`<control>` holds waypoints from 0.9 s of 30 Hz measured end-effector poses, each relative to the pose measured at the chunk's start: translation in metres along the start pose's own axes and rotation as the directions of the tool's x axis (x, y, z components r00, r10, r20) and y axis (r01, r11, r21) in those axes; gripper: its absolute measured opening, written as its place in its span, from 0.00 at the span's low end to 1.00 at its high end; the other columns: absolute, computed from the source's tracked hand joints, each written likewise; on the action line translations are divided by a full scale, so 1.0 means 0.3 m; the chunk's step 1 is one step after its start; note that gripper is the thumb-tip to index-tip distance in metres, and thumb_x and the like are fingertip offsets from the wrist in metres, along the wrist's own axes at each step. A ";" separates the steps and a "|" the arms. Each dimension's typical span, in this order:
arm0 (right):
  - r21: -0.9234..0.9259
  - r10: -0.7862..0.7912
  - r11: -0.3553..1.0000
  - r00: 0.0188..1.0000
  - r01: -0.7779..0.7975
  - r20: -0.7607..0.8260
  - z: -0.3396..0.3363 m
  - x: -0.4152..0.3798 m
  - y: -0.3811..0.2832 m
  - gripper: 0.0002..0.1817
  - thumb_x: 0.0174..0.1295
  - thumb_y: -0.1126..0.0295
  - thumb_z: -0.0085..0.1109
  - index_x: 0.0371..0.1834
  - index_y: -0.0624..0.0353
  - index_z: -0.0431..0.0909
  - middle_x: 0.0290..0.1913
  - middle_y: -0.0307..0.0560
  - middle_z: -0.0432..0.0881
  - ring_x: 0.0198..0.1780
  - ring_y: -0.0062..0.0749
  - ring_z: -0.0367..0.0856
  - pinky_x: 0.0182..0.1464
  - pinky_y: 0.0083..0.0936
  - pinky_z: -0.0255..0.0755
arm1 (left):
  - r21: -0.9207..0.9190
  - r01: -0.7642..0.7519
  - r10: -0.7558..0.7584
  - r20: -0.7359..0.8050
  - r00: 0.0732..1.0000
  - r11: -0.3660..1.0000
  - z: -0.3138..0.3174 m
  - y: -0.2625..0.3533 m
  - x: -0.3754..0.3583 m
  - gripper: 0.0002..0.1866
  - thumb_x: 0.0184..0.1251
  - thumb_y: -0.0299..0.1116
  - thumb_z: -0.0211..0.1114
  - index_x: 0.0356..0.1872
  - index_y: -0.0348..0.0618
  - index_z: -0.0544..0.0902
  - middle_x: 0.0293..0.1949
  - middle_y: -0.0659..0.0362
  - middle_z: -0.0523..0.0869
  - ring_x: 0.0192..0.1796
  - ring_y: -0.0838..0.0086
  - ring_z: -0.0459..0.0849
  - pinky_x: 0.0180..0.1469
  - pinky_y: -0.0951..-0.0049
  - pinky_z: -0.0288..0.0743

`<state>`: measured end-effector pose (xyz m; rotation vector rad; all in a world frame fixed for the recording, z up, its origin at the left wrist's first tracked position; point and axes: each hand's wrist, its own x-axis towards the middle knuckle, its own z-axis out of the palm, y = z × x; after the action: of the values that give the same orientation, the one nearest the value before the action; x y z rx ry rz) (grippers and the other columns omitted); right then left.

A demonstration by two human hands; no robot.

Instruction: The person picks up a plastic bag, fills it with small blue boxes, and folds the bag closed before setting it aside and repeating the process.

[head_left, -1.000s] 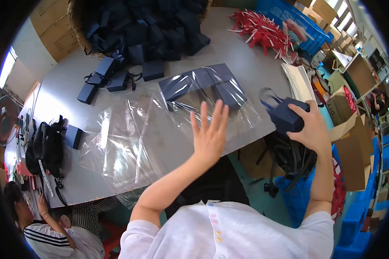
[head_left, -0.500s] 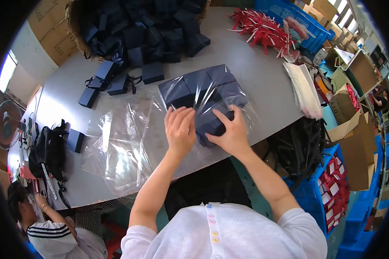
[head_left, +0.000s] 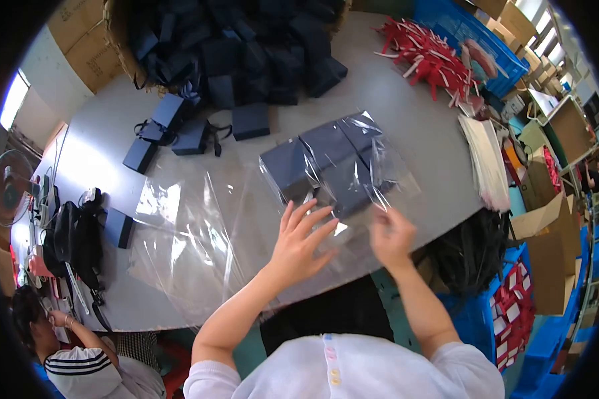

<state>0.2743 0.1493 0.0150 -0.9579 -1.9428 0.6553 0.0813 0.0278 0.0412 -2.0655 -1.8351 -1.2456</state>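
A clear plastic bag (head_left: 400, 178) lies on the table with several dark navy boxes (head_left: 329, 147) side by side inside it. My left hand (head_left: 303, 243) has its fingers spread at the bag's near left edge, fingertips by the film. At the near right corner, my right hand (head_left: 391, 238) is slightly blurred, its fingers curled together on a stretched bit of the film. More flat clear bags (head_left: 186, 229) are spread on the table left of my left hand.
Dark boxes (head_left: 249, 122) spill from a large basket (head_left: 116, 43) at the back. Red-and-white ribbons (head_left: 426, 60) and a stack of whitish strips (head_left: 482, 159) lie right. Black straps (head_left: 469, 253) hang near the right edge. Another person (head_left: 80, 359) sits at left.
The last dark box I was pushing in has gone inside the bag. My right hand has moved back toward me and closed on the film; my left hand has shifted right and nearer, fingers spreading.
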 end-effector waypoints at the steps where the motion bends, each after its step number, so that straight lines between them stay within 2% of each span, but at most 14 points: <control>1: -0.060 -0.158 0.986 0.982 0.153 -0.104 -0.071 0.048 -0.005 0.07 0.56 0.81 0.56 0.35 0.62 0.83 0.25 0.47 0.82 0.26 0.37 0.82 0.32 0.27 0.75 | -0.053 0.037 -0.037 0.004 0.999 0.998 -0.064 -0.025 0.018 0.19 0.50 0.28 0.74 0.46 0.42 0.85 0.51 0.56 0.85 0.61 0.54 0.78 0.69 0.46 0.63; 3: -0.132 -0.350 0.934 0.923 0.332 -0.160 -0.166 0.196 0.009 0.07 0.53 0.82 0.55 0.34 0.63 0.80 0.28 0.50 0.81 0.28 0.36 0.81 0.31 0.27 0.73 | -0.110 0.127 -0.131 -0.034 0.991 0.986 -0.133 -0.173 0.019 0.20 0.49 0.28 0.74 0.47 0.41 0.84 0.54 0.53 0.83 0.62 0.52 0.76 0.67 0.49 0.66; 5: -0.227 -0.574 0.803 0.818 0.551 -0.045 -0.120 0.450 -0.027 0.11 0.48 0.83 0.55 0.36 0.63 0.79 0.35 0.53 0.82 0.34 0.42 0.82 0.36 0.30 0.75 | -0.046 0.288 -0.290 -0.061 0.955 0.957 -0.155 -0.386 0.031 0.21 0.50 0.27 0.72 0.50 0.40 0.83 0.56 0.51 0.82 0.63 0.52 0.76 0.65 0.53 0.68; 6: -0.244 -0.575 0.782 0.815 0.573 0.071 -0.045 0.585 -0.020 0.16 0.43 0.83 0.56 0.38 0.63 0.78 0.42 0.54 0.82 0.43 0.49 0.81 0.44 0.35 0.76 | 0.026 0.394 -0.392 -0.060 0.918 0.919 -0.159 -0.482 0.064 0.22 0.51 0.26 0.71 0.51 0.40 0.83 0.57 0.51 0.81 0.63 0.52 0.75 0.64 0.55 0.70; 8: -0.229 -0.603 0.692 0.723 0.684 0.336 0.142 0.852 0.023 0.24 0.40 0.77 0.62 0.47 0.59 0.76 0.59 0.56 0.76 0.62 0.54 0.73 0.62 0.41 0.69 | 0.112 0.329 -0.336 0.051 0.940 0.938 -0.142 -0.671 0.149 0.32 0.50 0.29 0.72 0.61 0.41 0.77 0.64 0.50 0.76 0.69 0.53 0.69 0.68 0.52 0.65; 9: -0.235 -0.548 0.676 0.689 0.699 0.473 0.254 0.970 0.072 0.32 0.39 0.74 0.65 0.55 0.56 0.72 0.67 0.56 0.70 0.68 0.57 0.66 0.66 0.45 0.64 | 0.116 0.317 -0.324 0.047 0.945 0.941 -0.119 -0.737 0.201 0.32 0.50 0.29 0.72 0.61 0.41 0.77 0.64 0.50 0.76 0.69 0.53 0.69 0.68 0.52 0.65; 11: -0.471 -0.429 0.503 0.683 0.724 0.591 0.453 1.112 0.124 0.43 0.37 0.69 0.71 0.64 0.51 0.67 0.73 0.59 0.62 0.70 0.60 0.64 0.66 0.48 0.66 | 0.352 0.267 -0.369 0.264 0.891 0.897 -0.077 -0.826 0.292 0.46 0.45 0.32 0.74 0.71 0.43 0.66 0.72 0.49 0.65 0.76 0.50 0.59 0.73 0.47 0.57; 12: -0.475 -0.434 0.503 0.687 0.722 0.583 0.524 1.146 0.148 0.43 0.37 0.69 0.71 0.64 0.51 0.67 0.73 0.59 0.62 0.70 0.60 0.64 0.66 0.48 0.66 | 0.357 0.259 -0.363 0.262 0.894 0.898 -0.065 -0.851 0.336 0.46 0.45 0.32 0.74 0.71 0.43 0.66 0.72 0.49 0.65 0.76 0.50 0.59 0.73 0.47 0.57; 14: -0.632 -0.184 0.328 0.704 0.702 0.686 0.622 1.190 0.174 0.53 0.36 0.63 0.76 0.73 0.44 0.59 0.72 0.59 0.62 0.70 0.60 0.64 0.66 0.50 0.65 | 0.504 0.287 -0.525 0.430 0.735 0.815 -0.050 -0.889 0.392 0.56 0.39 0.35 0.77 0.76 0.46 0.57 0.76 0.47 0.57 0.79 0.47 0.49 0.76 0.44 0.49; 16: -0.631 -0.106 0.369 0.705 0.683 0.701 0.641 1.234 0.189 0.57 0.36 0.61 0.78 0.75 0.43 0.56 0.69 0.59 0.65 0.68 0.59 0.66 0.66 0.49 0.66 | 0.520 0.259 -0.510 0.426 0.747 0.814 -0.051 -0.922 0.399 0.58 0.37 0.35 0.77 0.76 0.47 0.57 0.73 0.45 0.60 0.77 0.45 0.53 0.75 0.41 0.49; 18: -0.631 -0.018 0.402 0.695 0.663 0.718 0.607 1.225 0.203 0.60 0.35 0.59 0.79 0.76 0.42 0.54 0.66 0.59 0.67 0.66 0.58 0.68 0.66 0.48 0.66 | 0.496 0.278 -0.501 0.400 0.767 0.823 -0.072 -0.929 0.395 0.57 0.36 0.34 0.77 0.76 0.46 0.59 0.68 0.45 0.64 0.72 0.46 0.60 0.75 0.45 0.53; 22: -0.559 -0.051 0.740 0.860 0.374 0.507 0.396 1.142 0.225 0.60 0.32 0.61 0.81 0.75 0.50 0.58 0.62 0.56 0.69 0.63 0.57 0.69 0.66 0.46 0.67 | 0.348 0.400 -0.494 0.240 0.836 0.848 -0.174 -0.819 0.346 0.56 0.34 0.32 0.76 0.74 0.45 0.61 0.63 0.45 0.67 0.67 0.48 0.65 0.71 0.52 0.60; 24: -0.398 -0.254 0.834 0.907 0.382 0.337 0.291 1.067 0.202 0.57 0.32 0.63 0.81 0.73 0.53 0.60 0.61 0.55 0.69 0.63 0.56 0.69 0.66 0.42 0.67 | 0.275 0.486 -0.500 -0.022 0.866 0.830 -0.264 -0.694 0.283 0.54 0.34 0.31 0.75 0.73 0.42 0.63 0.61 0.46 0.68 0.63 0.48 0.67 0.68 0.57 0.65; 27: -0.018 -0.462 0.867 0.815 0.499 0.351 0.174 0.896 -0.062 0.54 0.31 0.66 0.82 0.70 0.53 0.65 0.65 0.55 0.66 0.68 0.55 0.66 0.69 0.41 0.64 | 0.276 0.533 -0.524 -0.113 0.844 0.800 -0.377 -0.467 0.135 0.54 0.35 0.29 0.76 0.73 0.38 0.62 0.60 0.46 0.68 0.62 0.48 0.68 0.66 0.57 0.66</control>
<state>0.1298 0.3545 0.1262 -0.3863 -2.4272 0.4332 -0.0986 0.0314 0.0819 -1.4078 -2.5090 -0.9878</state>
